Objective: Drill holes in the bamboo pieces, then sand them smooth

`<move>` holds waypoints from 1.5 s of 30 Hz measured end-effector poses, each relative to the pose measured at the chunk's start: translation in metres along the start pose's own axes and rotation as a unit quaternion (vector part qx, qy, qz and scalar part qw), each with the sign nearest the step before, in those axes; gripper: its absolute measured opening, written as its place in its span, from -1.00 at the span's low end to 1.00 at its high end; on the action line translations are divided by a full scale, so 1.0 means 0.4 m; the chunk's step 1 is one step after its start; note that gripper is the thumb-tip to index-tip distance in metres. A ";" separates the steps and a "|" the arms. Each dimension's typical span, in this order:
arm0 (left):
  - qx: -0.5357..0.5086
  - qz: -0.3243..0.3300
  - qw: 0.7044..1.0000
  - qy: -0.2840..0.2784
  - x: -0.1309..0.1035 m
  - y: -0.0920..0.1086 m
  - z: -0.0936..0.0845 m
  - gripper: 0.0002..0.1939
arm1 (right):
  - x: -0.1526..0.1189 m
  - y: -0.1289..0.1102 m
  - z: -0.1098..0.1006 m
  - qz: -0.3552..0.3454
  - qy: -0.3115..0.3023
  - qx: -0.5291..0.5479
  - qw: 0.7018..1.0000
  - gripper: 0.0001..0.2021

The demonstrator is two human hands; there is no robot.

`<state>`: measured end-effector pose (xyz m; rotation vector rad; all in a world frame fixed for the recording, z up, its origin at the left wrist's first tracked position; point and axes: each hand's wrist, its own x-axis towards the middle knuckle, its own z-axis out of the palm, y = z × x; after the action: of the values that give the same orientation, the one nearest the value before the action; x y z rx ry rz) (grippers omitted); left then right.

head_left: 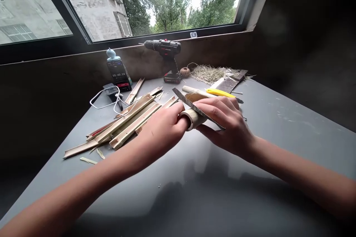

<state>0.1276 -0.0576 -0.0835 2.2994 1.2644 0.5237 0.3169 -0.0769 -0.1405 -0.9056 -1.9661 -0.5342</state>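
My left hand (pixel 167 126) is closed on a short bamboo tube (pixel 194 118), with fingers at and inside its open near end. The tube is pale and hollow, held above the table and pointing away to the right. My right hand (pixel 225 120) is closed around the tube's far part, pressing a sheet of sandpaper (pixel 185 99) against it. The sandpaper's dark face shows as a narrow slanting strip, and its brown printed back appears behind. The right fingers hide much of the tube and sheet.
Split bamboo strips (pixel 133 118) lie at left. Behind them a phone (pixel 119 74) leans upright, with a white cable (pixel 96 106). A cordless drill (pixel 167 50), twine ball (pixel 184 72) and straw pile (pixel 208 74) line the back. A yellow-handled tool (pixel 219 92) lies beyond my right hand.
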 end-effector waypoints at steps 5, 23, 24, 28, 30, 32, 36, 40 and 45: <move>-0.063 -0.035 0.997 -0.018 0.004 -0.004 0.004 -0.85 | 0.002 0.001 0.000 0.006 -0.005 -0.005 1.000 -0.68; -0.150 -0.041 0.987 -0.032 0.006 -0.010 0.010 -0.91 | -0.002 0.007 0.005 0.000 -0.004 -0.030 1.000 -0.69; -0.186 -0.057 0.980 -0.039 0.005 -0.009 0.012 -0.91 | -0.002 0.010 0.004 -0.001 -0.001 -0.034 0.999 -0.69; -0.248 -0.087 0.963 -0.067 -0.003 -0.008 0.009 -0.86 | -0.003 0.023 0.002 0.003 0.005 -0.047 0.999 -0.68; -0.199 -0.072 0.975 -0.060 -0.006 -0.010 -0.001 -0.77 | -0.005 0.028 0.002 0.001 0.006 -0.055 0.998 -0.66; -0.109 -0.045 0.992 -0.043 -0.006 -0.012 -0.011 -0.69 | -0.006 0.030 0.002 -0.010 0.007 -0.065 0.998 -0.65; 0.047 0.000 0.999 -0.017 0.000 -0.020 -0.015 -0.67 | -0.007 0.026 0.002 -0.034 0.005 -0.085 0.996 -0.66; 0.094 0.000 0.996 0.008 0.006 -0.027 0.007 -0.72 | -0.008 0.024 0.002 -0.044 0.009 -0.112 0.993 -0.68; -0.108 -0.052 0.992 -0.031 0.009 -0.031 0.027 -0.70 | -0.009 0.035 0.002 -0.057 0.033 -0.154 0.986 -0.68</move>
<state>0.1267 -0.0511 -0.0991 2.0447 1.2267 0.5224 0.3286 -0.0689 -0.1439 -0.9518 -1.9139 -0.9425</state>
